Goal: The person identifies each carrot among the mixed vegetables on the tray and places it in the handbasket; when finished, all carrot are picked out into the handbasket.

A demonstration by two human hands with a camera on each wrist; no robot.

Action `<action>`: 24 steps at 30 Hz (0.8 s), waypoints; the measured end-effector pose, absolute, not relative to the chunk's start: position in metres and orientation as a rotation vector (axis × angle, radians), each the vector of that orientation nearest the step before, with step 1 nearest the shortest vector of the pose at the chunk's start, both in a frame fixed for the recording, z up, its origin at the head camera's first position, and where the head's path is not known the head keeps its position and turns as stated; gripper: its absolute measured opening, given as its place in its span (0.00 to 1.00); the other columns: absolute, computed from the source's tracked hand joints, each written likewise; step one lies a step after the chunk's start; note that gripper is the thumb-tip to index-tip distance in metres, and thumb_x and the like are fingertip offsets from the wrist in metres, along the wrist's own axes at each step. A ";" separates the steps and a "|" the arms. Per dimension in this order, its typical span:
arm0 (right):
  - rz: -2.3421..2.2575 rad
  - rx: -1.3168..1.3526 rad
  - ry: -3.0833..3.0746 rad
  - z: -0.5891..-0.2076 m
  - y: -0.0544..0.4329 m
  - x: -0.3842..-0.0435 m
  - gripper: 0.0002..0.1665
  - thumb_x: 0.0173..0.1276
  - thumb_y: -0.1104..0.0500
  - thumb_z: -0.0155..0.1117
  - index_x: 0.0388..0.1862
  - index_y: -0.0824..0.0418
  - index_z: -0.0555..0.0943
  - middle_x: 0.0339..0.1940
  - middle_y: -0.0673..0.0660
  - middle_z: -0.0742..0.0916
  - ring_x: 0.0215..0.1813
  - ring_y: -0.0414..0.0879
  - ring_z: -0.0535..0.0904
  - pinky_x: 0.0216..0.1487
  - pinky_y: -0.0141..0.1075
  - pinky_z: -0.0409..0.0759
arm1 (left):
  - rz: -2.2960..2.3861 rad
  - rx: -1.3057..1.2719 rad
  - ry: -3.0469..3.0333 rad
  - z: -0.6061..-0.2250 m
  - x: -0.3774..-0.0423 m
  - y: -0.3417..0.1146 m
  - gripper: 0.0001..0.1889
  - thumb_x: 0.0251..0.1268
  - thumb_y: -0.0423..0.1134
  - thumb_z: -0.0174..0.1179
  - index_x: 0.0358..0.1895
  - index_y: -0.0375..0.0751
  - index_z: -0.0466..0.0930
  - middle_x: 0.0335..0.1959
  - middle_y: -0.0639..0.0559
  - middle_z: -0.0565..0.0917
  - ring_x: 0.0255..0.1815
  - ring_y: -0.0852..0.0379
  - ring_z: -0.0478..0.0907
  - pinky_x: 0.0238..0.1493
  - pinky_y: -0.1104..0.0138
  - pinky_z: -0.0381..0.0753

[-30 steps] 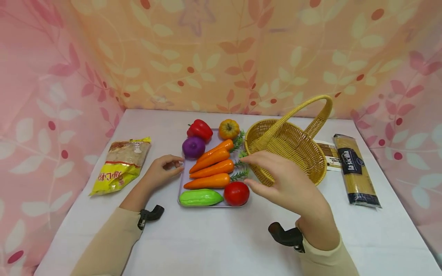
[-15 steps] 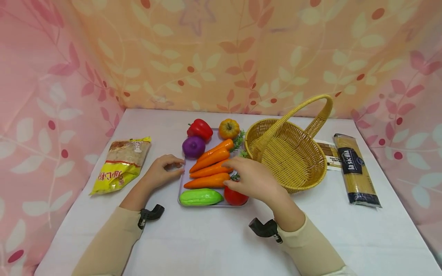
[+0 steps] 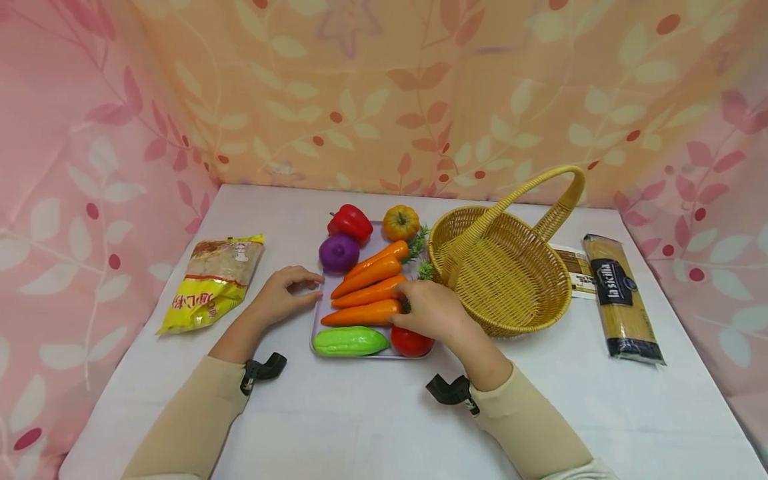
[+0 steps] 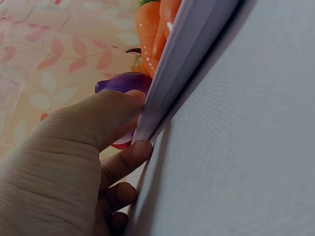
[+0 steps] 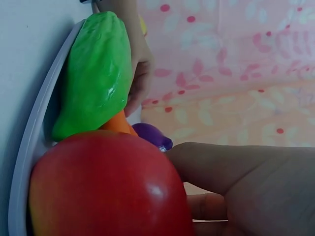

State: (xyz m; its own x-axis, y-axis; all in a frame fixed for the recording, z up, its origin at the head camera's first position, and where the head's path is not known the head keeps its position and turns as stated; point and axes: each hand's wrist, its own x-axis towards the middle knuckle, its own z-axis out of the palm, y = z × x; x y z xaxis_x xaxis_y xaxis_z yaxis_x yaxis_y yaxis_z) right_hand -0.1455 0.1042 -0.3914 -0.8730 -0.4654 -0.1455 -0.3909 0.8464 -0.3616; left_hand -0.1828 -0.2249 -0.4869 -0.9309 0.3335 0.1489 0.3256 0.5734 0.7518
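Observation:
My left hand (image 3: 288,293) is at the left side of a pale purple tray (image 3: 326,301). In the left wrist view its thumb and index finger touch the tray's wall (image 4: 172,73). My right hand (image 3: 435,310) is over the leafy end of the nearest carrot (image 3: 360,313), its thumb and fingers curled about that end and hiding most of the leaves. Several carrots lie side by side on the tray. Just below my right hand sits a red tomato (image 3: 410,341), large in the right wrist view, beside a green ridged gourd (image 3: 350,341).
A red bell pepper (image 3: 350,223), a purple onion (image 3: 339,253) and a small pumpkin (image 3: 401,223) fill the tray's far end. Right of it stands a wicker basket (image 3: 504,273) with a tall handle. Packaged pasta (image 3: 623,300) lies farther right, a yellow bag (image 3: 216,283) at left.
My right hand has come left and down from beside the basket to the carrots' leafy ends, its fingers drawing in a little. The left hand has stayed at the tray's edge.

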 end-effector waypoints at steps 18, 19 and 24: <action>-0.511 -0.666 2.801 -0.404 0.104 -0.151 0.23 0.65 0.42 0.72 0.48 0.55 0.79 0.31 0.48 0.83 0.32 0.43 0.78 0.34 0.38 0.78 | 1.332 0.576 2.769 -0.486 -0.182 -0.224 0.14 0.63 0.39 0.74 0.51 0.51 0.89 0.39 0.57 0.83 0.45 0.54 0.75 0.49 0.59 0.75; -0.520 -0.679 2.810 -0.403 0.103 -0.151 0.24 0.65 0.42 0.72 0.49 0.56 0.80 0.32 0.48 0.84 0.33 0.43 0.79 0.35 0.39 0.78 | 1.332 0.575 2.767 -0.486 -0.182 -0.224 0.14 0.63 0.39 0.74 0.51 0.51 0.89 0.39 0.57 0.83 0.45 0.54 0.74 0.49 0.59 0.75; -0.571 -0.766 2.877 -0.391 0.098 -0.143 0.28 0.64 0.41 0.74 0.55 0.56 0.83 0.45 0.50 0.87 0.45 0.45 0.82 0.47 0.42 0.81 | 1.341 0.582 2.766 -0.486 -0.182 -0.224 0.14 0.63 0.38 0.74 0.51 0.50 0.89 0.39 0.56 0.83 0.44 0.54 0.74 0.49 0.60 0.74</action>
State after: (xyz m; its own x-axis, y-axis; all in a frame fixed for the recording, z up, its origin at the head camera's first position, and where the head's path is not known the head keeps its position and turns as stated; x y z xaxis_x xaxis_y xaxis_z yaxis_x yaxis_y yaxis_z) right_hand -0.1433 0.0983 -0.3913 -0.8666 -0.4988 -0.0092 -0.4576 0.8020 -0.3840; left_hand -0.1822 -0.2244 -0.4857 -0.9307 0.3346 0.1477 0.3232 0.5633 0.7604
